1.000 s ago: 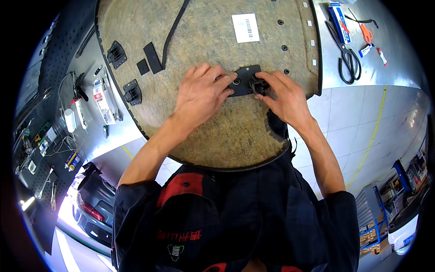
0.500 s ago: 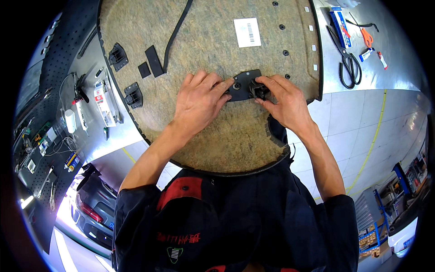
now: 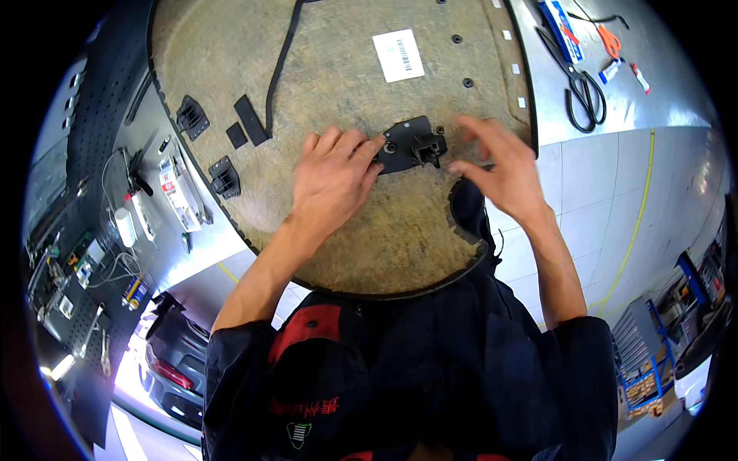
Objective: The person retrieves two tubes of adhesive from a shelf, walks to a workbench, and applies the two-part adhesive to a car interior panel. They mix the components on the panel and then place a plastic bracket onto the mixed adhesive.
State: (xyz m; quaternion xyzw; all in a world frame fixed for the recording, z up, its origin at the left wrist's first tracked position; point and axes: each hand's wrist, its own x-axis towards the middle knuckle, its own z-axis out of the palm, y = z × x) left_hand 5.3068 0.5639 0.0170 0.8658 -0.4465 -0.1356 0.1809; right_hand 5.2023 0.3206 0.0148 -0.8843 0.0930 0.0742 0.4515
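A fibrous brown trim panel (image 3: 369, 246) with a black edge lies in front of me. On it sits a black plastic bracket (image 3: 401, 132), a flat plate with a raised clip part at its right end. My left hand (image 3: 332, 173) grips the bracket's left end between thumb and index finger, its other fingers bent. Just right of the bracket, my right hand (image 3: 503, 165) holds nothing; its thumb and fingers are apart and slightly blurred. Two black clip mounts (image 3: 192, 117) and two black foam pads (image 3: 250, 119) are on the panel's left part.
The metal bench (image 3: 630, 111) holds black-handled scissors (image 3: 586, 100), a blue-white box (image 3: 561, 31), orange scissors (image 3: 610, 41) and small tubes at right. A caulking gun (image 3: 142, 207) and a white package (image 3: 179, 188) lie at left. A curved notch (image 3: 459, 215) cuts the panel's near right edge.
My right hand has let go of the bracket's clip part and moved right, its fingers spreading. My left hand stays at the bracket. The whole view has shifted slightly.
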